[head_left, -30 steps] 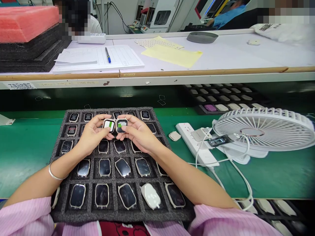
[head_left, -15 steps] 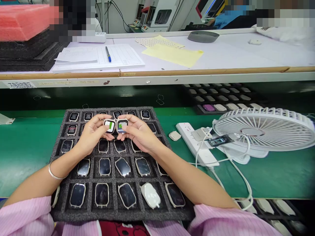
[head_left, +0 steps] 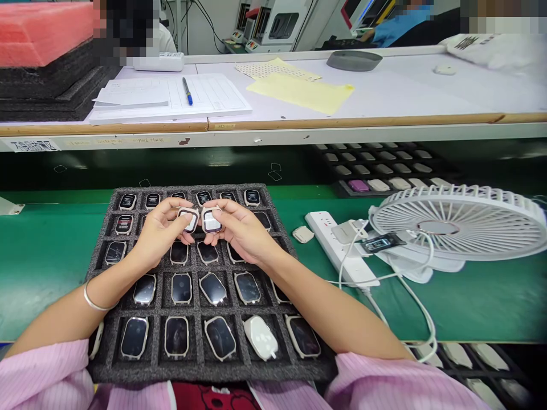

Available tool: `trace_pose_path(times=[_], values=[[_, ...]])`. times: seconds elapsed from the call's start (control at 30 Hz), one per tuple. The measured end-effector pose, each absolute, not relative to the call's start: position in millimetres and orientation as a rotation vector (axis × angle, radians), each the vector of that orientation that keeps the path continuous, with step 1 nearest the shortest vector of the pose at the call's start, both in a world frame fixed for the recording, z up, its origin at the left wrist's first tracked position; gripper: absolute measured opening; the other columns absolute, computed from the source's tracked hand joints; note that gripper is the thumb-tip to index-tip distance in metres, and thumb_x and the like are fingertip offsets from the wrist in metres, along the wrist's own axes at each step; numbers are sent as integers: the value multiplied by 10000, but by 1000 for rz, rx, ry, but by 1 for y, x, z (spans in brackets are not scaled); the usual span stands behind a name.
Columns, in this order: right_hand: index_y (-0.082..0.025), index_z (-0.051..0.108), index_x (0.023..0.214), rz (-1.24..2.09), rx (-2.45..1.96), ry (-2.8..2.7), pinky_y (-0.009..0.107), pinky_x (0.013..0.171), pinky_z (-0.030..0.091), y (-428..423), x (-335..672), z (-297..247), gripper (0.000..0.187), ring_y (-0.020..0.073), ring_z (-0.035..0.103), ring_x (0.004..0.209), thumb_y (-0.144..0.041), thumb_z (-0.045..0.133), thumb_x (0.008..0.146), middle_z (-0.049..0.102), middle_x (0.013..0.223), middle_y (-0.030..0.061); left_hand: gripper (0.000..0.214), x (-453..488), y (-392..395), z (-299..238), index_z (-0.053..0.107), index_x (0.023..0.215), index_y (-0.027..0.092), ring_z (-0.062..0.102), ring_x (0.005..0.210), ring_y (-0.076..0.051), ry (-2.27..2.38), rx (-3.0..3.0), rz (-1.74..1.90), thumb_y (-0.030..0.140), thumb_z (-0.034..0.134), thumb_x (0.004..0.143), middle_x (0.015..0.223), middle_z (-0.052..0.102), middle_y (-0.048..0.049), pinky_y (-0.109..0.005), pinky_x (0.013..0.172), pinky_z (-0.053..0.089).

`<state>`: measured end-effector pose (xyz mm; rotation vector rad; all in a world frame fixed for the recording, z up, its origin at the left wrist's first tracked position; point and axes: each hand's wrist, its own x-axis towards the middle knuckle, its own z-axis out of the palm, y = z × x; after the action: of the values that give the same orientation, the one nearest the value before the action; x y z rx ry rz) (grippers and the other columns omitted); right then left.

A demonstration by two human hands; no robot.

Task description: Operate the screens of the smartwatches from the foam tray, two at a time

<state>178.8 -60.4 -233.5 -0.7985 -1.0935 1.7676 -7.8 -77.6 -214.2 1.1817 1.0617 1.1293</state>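
My left hand holds a square smartwatch case without a strap, its thumb on the lit, mostly white screen. Beside it, my right hand grips a second smartwatch case, also lit white, with the thumb across its upper right corner. The two cases are held side by side, above the back part of a dark grey foam tray. Watch cases lie in the tray's compartments, most with dark screens. Several in the back row show lines of text. One white case in the front row lies with its back up.
Right of the tray are a loose white case, a power strip with cables and a white fan. More filled trays sit under the shelf. Papers and a pen lie on top.
Both lit screens have turned from pictures with green patches to mostly white. My right thumb has shifted up on its watch case. The hands have otherwise barely moved.
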Motion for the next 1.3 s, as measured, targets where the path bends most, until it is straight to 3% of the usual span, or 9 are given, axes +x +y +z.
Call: trace_pose_path(times=[0.2, 0.47, 0.67, 0.77, 1.1, 1.2, 1.3], values=[[-232, 619, 1099, 1741, -764, -1095, 271, 639, 599, -61, 179, -234, 424, 126, 725, 658, -206, 820, 727, 723, 841, -33, 432, -8, -76, -217, 577, 1121, 186, 689, 579, -84, 1020, 1190, 1165, 153, 745, 725, 897, 696, 12, -221, 603, 601], [-247, 591, 1138, 1726, -730, -1115, 272, 699, 612, -60, 179, -234, 494, 121, 725, 694, -90, 760, 701, 709, 878, -36, 535, -7, -75, -219, 556, 1159, 203, 698, 672, -80, 984, 1185, 1172, 112, 758, 672, 1060, 680, -9, -253, 723, 626], [-230, 613, 1123, 1780, -750, -1101, 304, 696, 615, -61, 179, -233, 343, 144, 738, 696, -266, 758, 814, 712, 877, -9, 332, -8, -76, -217, 579, 1062, 191, 659, 564, -76, 1063, 1211, 1184, 249, 748, 783, 915, 707, 0, -218, 581, 576], [-234, 625, 1119, 1787, -736, -1105, 315, 689, 622, -62, 180, -234, 351, 150, 741, 686, -337, 780, 821, 712, 885, -7, 300, -8, -76, -216, 579, 1017, 191, 631, 527, -71, 1072, 1218, 1187, 331, 748, 812, 846, 704, 8, -203, 534, 544], [-251, 601, 1164, 1777, -719, -1093, 316, 760, 632, -62, 179, -233, 509, 148, 754, 761, -149, 806, 709, 729, 956, -13, 466, -8, -73, -221, 575, 1092, 215, 628, 618, -64, 1031, 1223, 1222, 176, 792, 681, 955, 682, 14, -211, 635, 579], [-236, 620, 1112, 1769, -760, -1084, 295, 681, 620, -60, 179, -233, 384, 145, 745, 693, -248, 795, 770, 722, 860, -20, 489, -8, -75, -219, 578, 1111, 217, 635, 614, -71, 1025, 1224, 1186, 152, 778, 670, 923, 680, 23, -217, 638, 577], [-219, 637, 1035, 1772, -814, -1064, 259, 568, 580, -59, 180, -234, 323, 134, 722, 594, -397, 784, 810, 736, 823, -9, 382, -8, -77, -216, 591, 1084, 207, 636, 552, -74, 1054, 1219, 1152, 231, 760, 743, 852, 684, 27, -207, 567, 545]])
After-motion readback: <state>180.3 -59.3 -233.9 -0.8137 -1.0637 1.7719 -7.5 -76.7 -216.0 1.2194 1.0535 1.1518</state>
